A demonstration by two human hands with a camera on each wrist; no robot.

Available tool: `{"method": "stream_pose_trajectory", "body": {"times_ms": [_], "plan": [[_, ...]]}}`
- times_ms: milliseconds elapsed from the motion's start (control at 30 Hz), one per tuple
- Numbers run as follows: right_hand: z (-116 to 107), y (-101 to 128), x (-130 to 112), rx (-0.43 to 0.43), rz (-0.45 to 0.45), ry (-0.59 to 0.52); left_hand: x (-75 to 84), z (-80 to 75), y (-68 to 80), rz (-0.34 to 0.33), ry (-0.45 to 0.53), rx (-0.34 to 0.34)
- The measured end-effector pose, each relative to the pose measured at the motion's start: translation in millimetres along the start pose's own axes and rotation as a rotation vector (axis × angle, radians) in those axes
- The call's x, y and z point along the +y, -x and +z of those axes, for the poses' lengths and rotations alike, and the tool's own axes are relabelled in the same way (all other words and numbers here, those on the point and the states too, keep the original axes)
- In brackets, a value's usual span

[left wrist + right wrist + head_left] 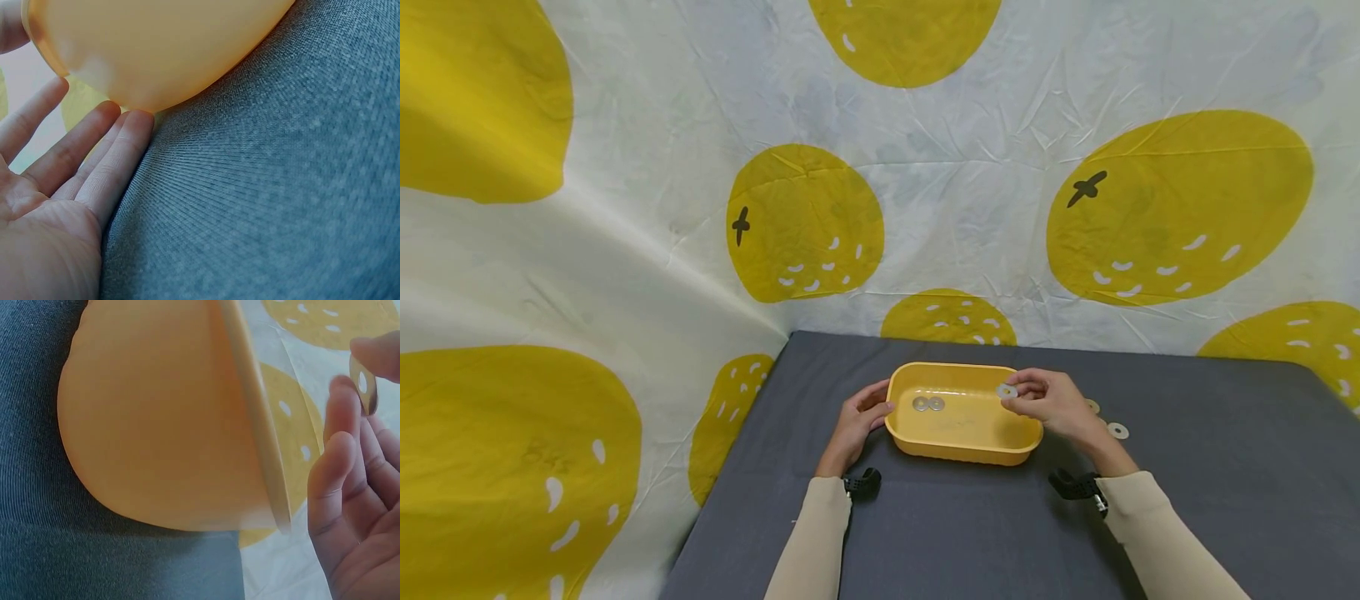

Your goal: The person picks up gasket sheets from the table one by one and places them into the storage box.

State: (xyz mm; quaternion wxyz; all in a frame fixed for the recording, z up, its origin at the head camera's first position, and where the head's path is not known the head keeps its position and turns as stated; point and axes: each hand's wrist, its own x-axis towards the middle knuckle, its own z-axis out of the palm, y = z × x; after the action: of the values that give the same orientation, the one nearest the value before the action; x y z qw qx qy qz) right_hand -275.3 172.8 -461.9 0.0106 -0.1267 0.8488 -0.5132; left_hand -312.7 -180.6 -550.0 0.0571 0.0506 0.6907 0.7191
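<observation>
A yellow plastic tray (958,456) stands on the grey cloth. At its left end the left hand (857,419) holds it, thumb on the rim and nearly straight fingers against the outer wall (162,50). Thumb and fingers of the right hand (1051,407) pinch a flat metal washer (1007,391) above the tray's right end. In the right wrist view the washer (363,384) shows edge-tilted, with its centre hole visible. Two washers (928,403) lie side by side on the tray floor, towards the left.
On the cloth right of the tray lies a loose washer (1117,431), with another washer (1093,407) partly hidden behind the right hand. The grey-covered table (955,533) meets a white curtain (962,208) with yellow fruit prints at the back and left.
</observation>
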Motion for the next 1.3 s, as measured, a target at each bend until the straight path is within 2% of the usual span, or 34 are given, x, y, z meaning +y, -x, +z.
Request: {"method": "stream_pose_trajectory", "body": {"times_ms": [167, 367, 600, 900, 1300], "plan": [[7, -2, 1, 0.036, -0.062, 0.099, -1.6, -1.3, -0.2, 0.003, 0.0, -0.004], [15, -5, 1, 0.069, -0.093, 0.157, -2.0, -1.9, 0.7, -0.001, -0.005, 0.001], [23, -9, -3, 0.076, -0.131, 0.122, -2.4, -2.0, -0.1, 0.004, -0.02, -0.003], [36, -15, -4, 0.066, -0.13, 0.154, -2.9, -2.1, -1.8, 0.007, -0.023, -0.01], [56, -25, -9, 0.045, -0.133, 0.133, -3.0, -1.5, -2.6, -0.001, -0.007, -0.008]]}}
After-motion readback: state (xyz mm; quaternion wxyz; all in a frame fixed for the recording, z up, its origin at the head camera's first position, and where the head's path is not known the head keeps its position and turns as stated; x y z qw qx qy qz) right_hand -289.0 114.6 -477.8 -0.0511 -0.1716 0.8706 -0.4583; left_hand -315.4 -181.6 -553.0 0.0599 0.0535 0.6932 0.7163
